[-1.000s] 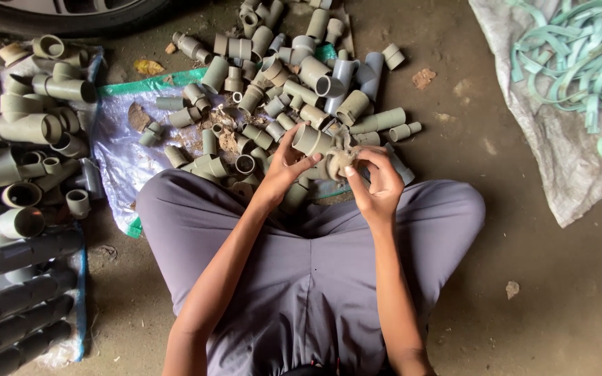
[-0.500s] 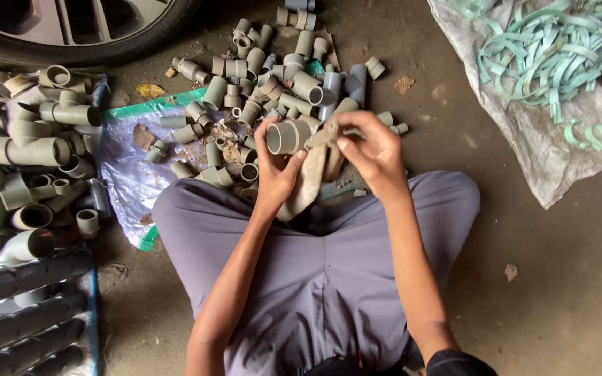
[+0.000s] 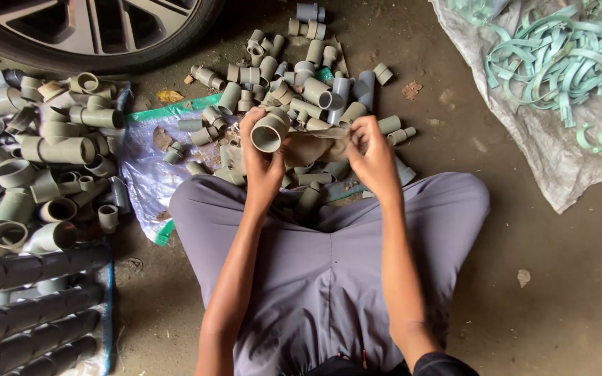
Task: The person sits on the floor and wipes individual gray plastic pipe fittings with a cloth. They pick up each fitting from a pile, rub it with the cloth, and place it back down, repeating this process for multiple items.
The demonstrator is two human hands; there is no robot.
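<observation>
My left hand [image 3: 263, 163] grips a grey pipe fitting [image 3: 270, 132], raised above my lap near the fittings pile [image 3: 301, 76]; right hand [image 3: 374, 153] pinches a brown cloth [image 3: 315, 147] against it. Wiping stage; next needs rotating the fitting.

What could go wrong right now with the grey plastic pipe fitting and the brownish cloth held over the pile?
The left hand grips the grey plastic pipe fitting only by its lower side, so it may slip into the pile of grey fittings. The brownish cloth pinched by the right hand could snag.
</observation>
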